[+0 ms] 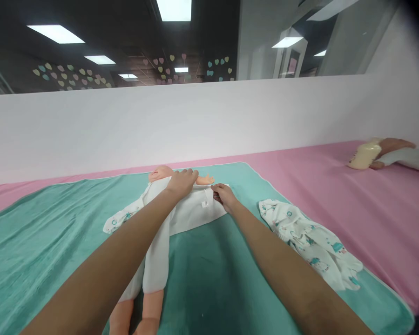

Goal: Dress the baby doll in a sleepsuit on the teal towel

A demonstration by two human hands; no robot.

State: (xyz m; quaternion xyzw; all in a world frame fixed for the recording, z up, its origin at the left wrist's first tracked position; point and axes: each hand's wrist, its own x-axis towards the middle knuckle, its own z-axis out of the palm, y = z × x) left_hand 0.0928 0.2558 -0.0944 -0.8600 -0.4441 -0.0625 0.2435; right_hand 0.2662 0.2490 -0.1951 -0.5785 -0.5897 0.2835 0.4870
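A baby doll in white clothing lies on its back on a green blanket, with its head away from me. One white panel of its garment is spread out to the right, a small tag showing on it. My left hand lies over the doll's upper chest, fingers bent down over the white cloth; their tips are hidden. At the panel's right edge, my right hand pinches the cloth between thumb and fingers. The doll's bare arm sticks out between my hands. A patterned sleeve shows at its left.
A crumpled white garment with teal prints lies to the right on the blanket. Pink cloth covers the surface beneath. At far right stands a yellowish bottle, beside a brown shape and pale cloth. A white wall with windows rises behind.
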